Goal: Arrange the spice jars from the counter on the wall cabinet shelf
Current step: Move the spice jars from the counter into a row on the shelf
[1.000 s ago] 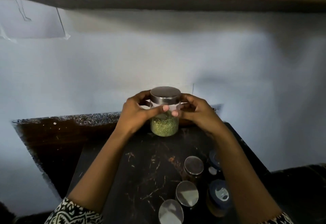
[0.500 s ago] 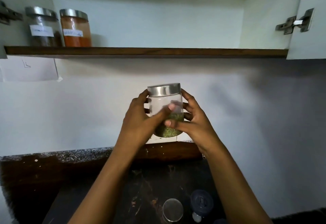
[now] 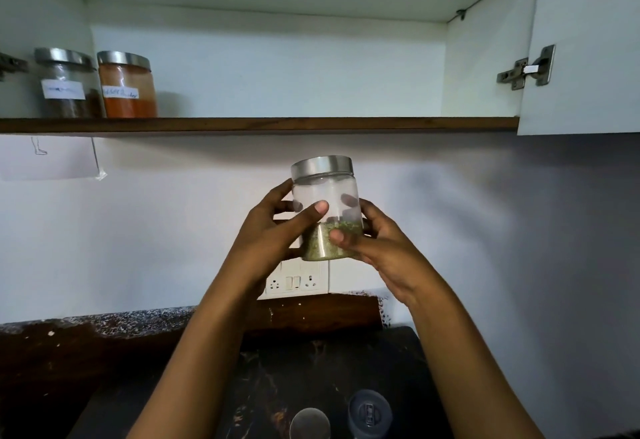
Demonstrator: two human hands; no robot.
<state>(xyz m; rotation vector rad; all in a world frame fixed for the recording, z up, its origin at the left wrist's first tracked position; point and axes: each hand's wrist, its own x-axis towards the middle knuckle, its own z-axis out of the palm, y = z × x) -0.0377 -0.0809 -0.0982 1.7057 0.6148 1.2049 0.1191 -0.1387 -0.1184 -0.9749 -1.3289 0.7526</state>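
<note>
A clear jar of green spice (image 3: 323, 196) with a steel lid is held upright in mid-air, below the wooden shelf edge (image 3: 277, 124) of the wall cabinet. My left hand (image 3: 273, 234) wraps its left side and my right hand (image 3: 377, 244) cups its lower right side. On the shelf at the far left stand a dark-spice jar (image 3: 69, 84) and an orange-spice jar (image 3: 126, 85), both labelled and steel-lidded. At the bottom edge, on the dark counter (image 3: 145, 386), a steel-lidded jar (image 3: 310, 423) and a blue-lidded jar (image 3: 370, 412) show only their tops.
The open cabinet door (image 3: 588, 40) with its hinge (image 3: 526, 70) hangs at the right. The shelf to the right of the orange jar holds nothing. A wall socket plate (image 3: 294, 281) sits behind my hands. A paper sheet (image 3: 52, 158) is taped under the shelf at left.
Both hands lifted the green spice jar off the counter and raised it toward the shelf. My view tilted up, bringing the cabinet interior into sight.
</note>
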